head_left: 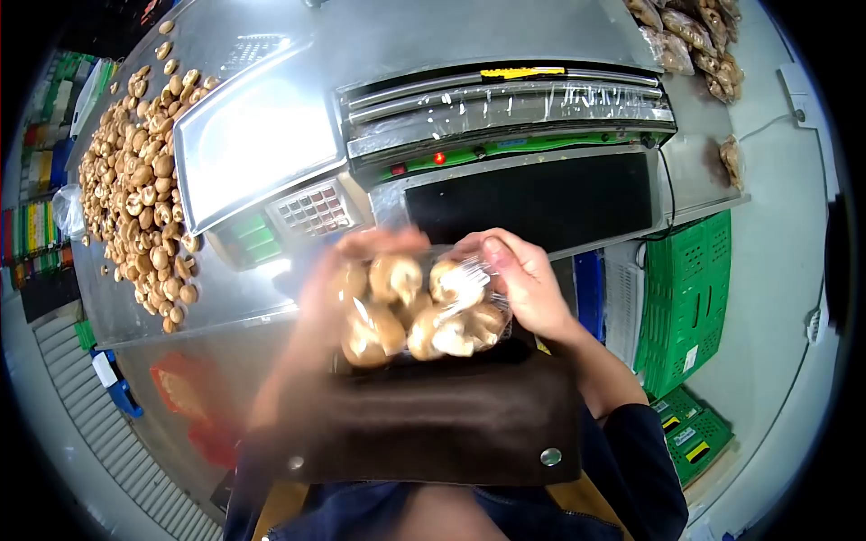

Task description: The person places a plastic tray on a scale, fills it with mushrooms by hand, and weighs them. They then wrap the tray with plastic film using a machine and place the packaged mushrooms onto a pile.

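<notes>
Between my hands is a clear-wrapped pack of brown mushrooms [419, 311], held in front of my body above a dark brown apron [433, 419]. My right hand [523, 275] grips the right end of the pack, its thumb on the upper edge. At the left end my left hand [347, 270] is smeared by motion, its fingers along the pack's upper left side. Just beyond the pack stands a wrapping machine [505, 113] with rollers, a lit red light and a black plate [537, 203].
Loose mushrooms [144, 185] are heaped at the left beside a scale [257, 135] with a keypad. Packed bags [690, 36] lie at the upper right. Green crates [690, 302] stand at the right, and a red bag [189, 397] is low on the left.
</notes>
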`<control>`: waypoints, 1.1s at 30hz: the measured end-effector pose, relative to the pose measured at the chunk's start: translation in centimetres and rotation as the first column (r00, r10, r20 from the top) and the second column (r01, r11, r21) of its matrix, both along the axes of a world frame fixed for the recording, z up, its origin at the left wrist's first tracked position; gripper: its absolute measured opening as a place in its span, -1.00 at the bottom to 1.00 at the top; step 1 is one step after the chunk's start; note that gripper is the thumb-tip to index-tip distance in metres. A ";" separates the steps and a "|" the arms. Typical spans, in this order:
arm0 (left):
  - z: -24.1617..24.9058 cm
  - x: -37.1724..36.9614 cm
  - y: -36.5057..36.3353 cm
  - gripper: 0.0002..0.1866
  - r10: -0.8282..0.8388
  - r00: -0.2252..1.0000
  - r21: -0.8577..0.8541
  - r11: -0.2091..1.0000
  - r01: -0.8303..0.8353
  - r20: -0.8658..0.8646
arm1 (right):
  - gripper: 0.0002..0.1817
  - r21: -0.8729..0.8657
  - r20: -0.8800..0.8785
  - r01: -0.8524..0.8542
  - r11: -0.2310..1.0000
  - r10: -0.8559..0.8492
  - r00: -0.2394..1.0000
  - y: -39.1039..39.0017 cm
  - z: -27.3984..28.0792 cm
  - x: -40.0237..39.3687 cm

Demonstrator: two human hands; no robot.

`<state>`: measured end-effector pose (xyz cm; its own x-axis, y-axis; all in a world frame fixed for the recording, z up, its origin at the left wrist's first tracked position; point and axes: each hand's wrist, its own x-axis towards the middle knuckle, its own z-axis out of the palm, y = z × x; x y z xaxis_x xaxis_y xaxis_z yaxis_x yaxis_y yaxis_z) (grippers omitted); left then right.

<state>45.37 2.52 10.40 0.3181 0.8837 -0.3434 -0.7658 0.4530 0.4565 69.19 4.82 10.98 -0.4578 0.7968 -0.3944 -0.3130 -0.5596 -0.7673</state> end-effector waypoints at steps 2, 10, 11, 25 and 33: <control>1.5 1.3 -1.7 -0.62 -0.038 0.997 -0.072 0.997 0.034 -0.064 | -0.63 -0.063 -0.032 -0.003 0.998 0.001 0.999 0.3 0.0 0.9; 3.0 6.1 -1.6 -0.54 -0.010 0.991 -0.394 0.918 -0.045 -0.135 | -0.59 0.035 0.184 -0.491 0.870 0.477 0.859 2.9 -0.7 5.8; 2.9 6.2 -1.3 -0.52 -0.022 0.986 -0.370 0.928 -0.041 -0.166 | -0.60 0.049 0.215 -0.499 0.865 0.479 0.851 3.7 -0.7 6.1; 0.4 4.9 -2.5 -0.65 0.240 0.861 -0.101 0.943 -0.316 -0.448 | -0.57 0.484 -0.010 0.276 0.831 -0.309 0.951 27.0 6.6 16.8; -1.5 0.3 -4.6 -0.72 0.288 0.831 -0.170 0.897 -0.408 -0.477 | -0.76 0.404 0.612 -0.345 0.847 0.030 0.790 20.8 8.5 1.2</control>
